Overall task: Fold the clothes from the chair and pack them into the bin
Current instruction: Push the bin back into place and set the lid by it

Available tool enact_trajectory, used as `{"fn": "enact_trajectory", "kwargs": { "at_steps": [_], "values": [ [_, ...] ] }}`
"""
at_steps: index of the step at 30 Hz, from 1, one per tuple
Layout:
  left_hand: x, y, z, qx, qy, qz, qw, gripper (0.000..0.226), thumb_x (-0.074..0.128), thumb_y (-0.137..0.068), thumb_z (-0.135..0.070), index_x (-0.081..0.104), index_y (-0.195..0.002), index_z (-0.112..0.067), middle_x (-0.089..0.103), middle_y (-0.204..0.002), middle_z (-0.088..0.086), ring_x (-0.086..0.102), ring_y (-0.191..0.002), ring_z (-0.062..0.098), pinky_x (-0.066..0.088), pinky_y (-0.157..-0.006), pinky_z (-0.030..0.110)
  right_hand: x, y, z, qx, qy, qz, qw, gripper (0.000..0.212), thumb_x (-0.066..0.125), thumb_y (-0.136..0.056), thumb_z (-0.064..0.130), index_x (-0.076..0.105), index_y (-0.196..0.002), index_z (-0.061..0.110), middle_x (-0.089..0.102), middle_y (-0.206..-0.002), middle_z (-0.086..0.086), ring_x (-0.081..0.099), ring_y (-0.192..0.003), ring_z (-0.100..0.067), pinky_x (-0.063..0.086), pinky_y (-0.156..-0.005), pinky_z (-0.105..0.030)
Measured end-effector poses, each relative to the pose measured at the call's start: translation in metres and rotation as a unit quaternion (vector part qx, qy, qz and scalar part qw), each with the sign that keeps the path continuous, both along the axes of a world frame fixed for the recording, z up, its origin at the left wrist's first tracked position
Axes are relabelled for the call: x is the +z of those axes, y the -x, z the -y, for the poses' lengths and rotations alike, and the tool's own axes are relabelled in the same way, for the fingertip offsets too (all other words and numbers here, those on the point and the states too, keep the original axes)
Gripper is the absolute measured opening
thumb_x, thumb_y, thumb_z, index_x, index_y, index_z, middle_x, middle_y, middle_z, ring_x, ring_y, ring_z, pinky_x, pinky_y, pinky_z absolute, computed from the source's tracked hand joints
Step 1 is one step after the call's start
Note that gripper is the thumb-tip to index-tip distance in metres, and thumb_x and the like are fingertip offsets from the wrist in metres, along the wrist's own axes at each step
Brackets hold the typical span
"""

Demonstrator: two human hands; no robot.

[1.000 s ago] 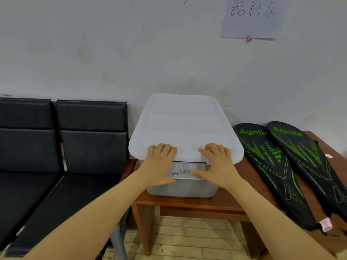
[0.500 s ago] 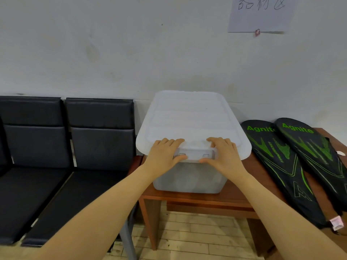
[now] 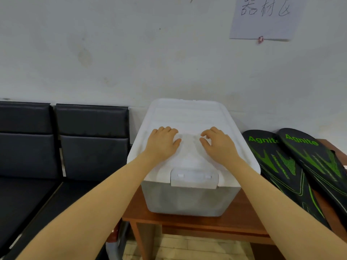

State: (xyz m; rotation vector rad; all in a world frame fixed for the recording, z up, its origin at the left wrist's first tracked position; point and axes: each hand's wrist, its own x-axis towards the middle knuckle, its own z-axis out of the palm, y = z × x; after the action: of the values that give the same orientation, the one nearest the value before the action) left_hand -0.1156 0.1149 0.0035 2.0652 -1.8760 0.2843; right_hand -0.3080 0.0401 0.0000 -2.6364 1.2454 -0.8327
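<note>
Bin: translucent white plastic storage bin, lid shut, front latch down, on the brown wooden surface.
Left hand: flat on the lid, fingers relaxed, holding nothing.
Right hand: on the lid, fingertips slightly bent, holding nothing.
At 3 o'clock: two black-and-green racket covers.
At 9 o'clock: black padded chairs.

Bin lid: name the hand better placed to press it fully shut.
Left, narrowly. The left hand lies flat on the lid; the right hand has curled fingers resting on it. The front latch looks down.

One bin, two racket covers – two hands
</note>
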Motion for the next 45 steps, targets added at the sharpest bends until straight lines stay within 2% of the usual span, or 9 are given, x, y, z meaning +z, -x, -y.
{"fn": "enact_trajectory", "kwargs": {
  "at_steps": [11, 17, 24, 29, 31, 35, 38, 42, 45],
  "values": [
    [0.019, -0.075, 0.189, -0.001, -0.033, 0.005, 0.999, 0.043, 0.039, -0.099, -0.035, 0.044, -0.136, -0.015, 0.051, -0.133, 0.004, 0.045, -0.121, 0.024, 0.031, -0.098, 0.034, 0.013, -0.090, 0.185, -0.060, -0.030, -0.036, 0.997, 0.034, 0.047, -0.097, 0.024, 0.055, -0.128, 0.013, 0.054, -0.126, -0.004, 0.052, -0.113, -0.025, 0.041, -0.090, -0.036],
    [0.005, -0.111, 0.283, -0.016, -0.062, 0.007, 0.998, 0.041, 0.037, -0.099, -0.035, 0.046, -0.133, -0.016, 0.052, -0.130, 0.002, 0.045, -0.120, 0.023, 0.030, -0.098, 0.033, 0.002, -0.127, 0.275, -0.101, -0.072, -0.091, 0.988, 0.047, 0.040, -0.099, 0.032, 0.038, -0.143, 0.015, 0.037, -0.149, -0.004, 0.035, -0.136, -0.023, 0.026, -0.108, -0.033],
    [-0.014, -0.130, 0.352, -0.018, -0.090, 0.004, 0.996, 0.042, 0.032, -0.100, -0.037, 0.048, -0.132, -0.015, 0.055, -0.130, 0.004, 0.049, -0.120, 0.025, 0.032, -0.098, 0.034, -0.014, -0.141, 0.320, -0.126, -0.074, -0.123, 0.982, 0.039, 0.034, -0.100, 0.037, 0.053, -0.130, 0.024, 0.049, -0.139, 0.005, 0.038, -0.131, -0.015, 0.017, -0.107, -0.031],
    [-0.010, -0.136, 0.381, -0.053, -0.216, -0.022, 0.975, 0.046, 0.020, -0.101, -0.045, 0.043, -0.135, -0.025, 0.056, -0.129, 0.010, 0.052, -0.117, 0.029, 0.038, -0.093, 0.037, -0.025, -0.142, 0.321, -0.136, -0.051, -0.099, 0.984, 0.038, 0.036, -0.099, 0.037, 0.053, -0.132, 0.026, 0.050, -0.137, 0.010, 0.037, -0.130, -0.011, 0.010, -0.104, -0.027],
    [-0.008, -0.137, 0.384, -0.075, -0.234, -0.021, 0.969, 0.043, 0.019, -0.100, -0.045, 0.050, -0.125, -0.028, 0.059, -0.122, 0.011, 0.054, -0.109, 0.030, 0.037, -0.085, 0.034, -0.026, -0.142, 0.321, -0.140, -0.042, -0.096, 0.985, 0.038, 0.037, -0.099, 0.037, 0.052, -0.133, 0.026, 0.049, -0.138, 0.010, 0.037, -0.130, -0.010, 0.008, -0.103, -0.027],
    [-0.013, -0.138, 0.387, -0.077, -0.222, -0.031, 0.971, 0.048, 0.024, -0.098, -0.051, 0.049, -0.128, -0.023, 0.058, -0.124, 0.007, 0.056, -0.110, 0.029, 0.041, -0.092, 0.035, -0.026, -0.142, 0.323, -0.143, -0.046, -0.079, 0.986, 0.038, 0.038, -0.098, 0.036, 0.051, -0.133, 0.026, 0.048, -0.138, 0.012, 0.035, -0.131, -0.007, 0.005, -0.102, -0.026],
    [-0.016, -0.138, 0.383, -0.100, -0.160, -0.014, 0.982, 0.051, 0.029, -0.098, -0.050, 0.047, -0.131, -0.016, 0.047, -0.123, 0.006, 0.060, -0.093, 0.030, 0.045, -0.086, 0.037, -0.025, -0.141, 0.322, -0.135, -0.043, -0.058, 0.988, 0.042, 0.040, -0.098, 0.033, 0.043, -0.139, 0.026, 0.041, -0.145, 0.013, 0.031, -0.134, -0.005, 0.005, -0.103, -0.025],
    [-0.021, -0.133, 0.373, -0.093, -0.105, 0.008, 0.990, 0.079, 0.007, -0.080, -0.064, 0.048, -0.131, -0.019, 0.057, -0.118, 0.004, 0.060, -0.096, 0.027, 0.043, -0.084, 0.033, -0.025, -0.141, 0.322, -0.122, -0.063, -0.059, 0.989, 0.051, 0.040, -0.098, 0.035, 0.028, -0.148, 0.028, 0.023, -0.155, 0.011, 0.017, -0.143, -0.007, 0.005, -0.108, -0.028],
    [-0.024, -0.128, 0.367, -0.077, -0.075, -0.020, 0.994, 0.047, 0.035, -0.094, -0.049, 0.049, -0.130, -0.022, 0.061, -0.117, 0.000, 0.058, -0.104, 0.022, 0.037, -0.088, 0.031, -0.024, -0.141, 0.322, -0.116, -0.075, -0.062, 0.988, 0.047, 0.039, -0.098, 0.035, 0.034, -0.144, 0.029, 0.028, -0.154, 0.013, 0.018, -0.142, -0.006, 0.005, -0.112, -0.033]
  ]
}}
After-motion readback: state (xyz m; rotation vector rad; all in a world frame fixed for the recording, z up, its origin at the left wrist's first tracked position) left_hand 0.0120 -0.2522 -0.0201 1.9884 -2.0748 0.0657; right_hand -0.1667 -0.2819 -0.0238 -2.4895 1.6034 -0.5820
